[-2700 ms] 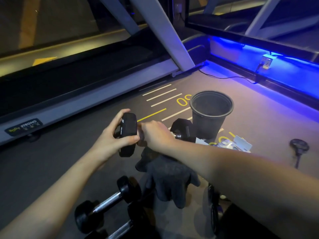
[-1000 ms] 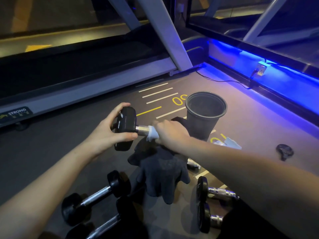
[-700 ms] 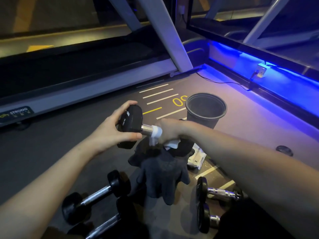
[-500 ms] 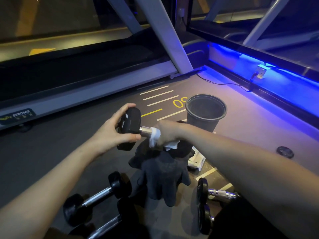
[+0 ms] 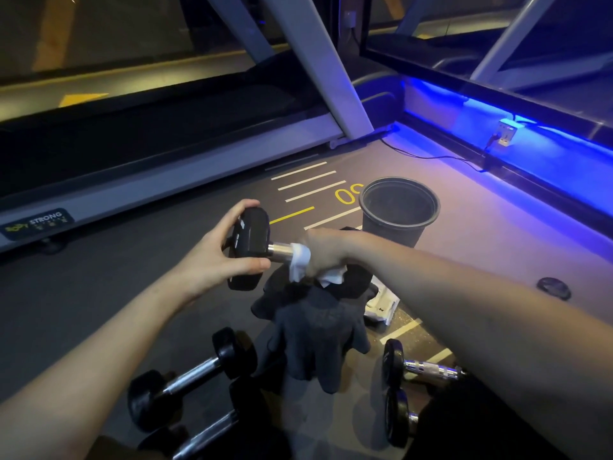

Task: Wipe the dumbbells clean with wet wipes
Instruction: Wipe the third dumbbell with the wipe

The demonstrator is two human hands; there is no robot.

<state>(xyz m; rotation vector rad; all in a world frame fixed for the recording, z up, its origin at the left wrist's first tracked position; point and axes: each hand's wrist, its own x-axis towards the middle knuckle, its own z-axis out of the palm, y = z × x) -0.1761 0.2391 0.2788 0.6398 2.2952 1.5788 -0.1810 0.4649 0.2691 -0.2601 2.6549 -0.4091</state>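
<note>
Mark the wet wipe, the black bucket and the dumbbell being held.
wet wipe (image 5: 300,260): head view, white fold wrapped round the handle.
black bucket (image 5: 391,232): head view, front wall below the rim.
held dumbbell (image 5: 250,242): head view, near black head.

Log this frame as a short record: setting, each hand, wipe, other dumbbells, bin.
setting: gym floor beside a treadmill
left hand: grips one head of the held dumbbell
right hand: wraps the wipe round the handle
wipe: white, partly hanging below the hand
other dumbbells: two at lower left, two at lower right, on the floor
bin: black, upright, contents not visible
cloth: dark, below the hands
</note>
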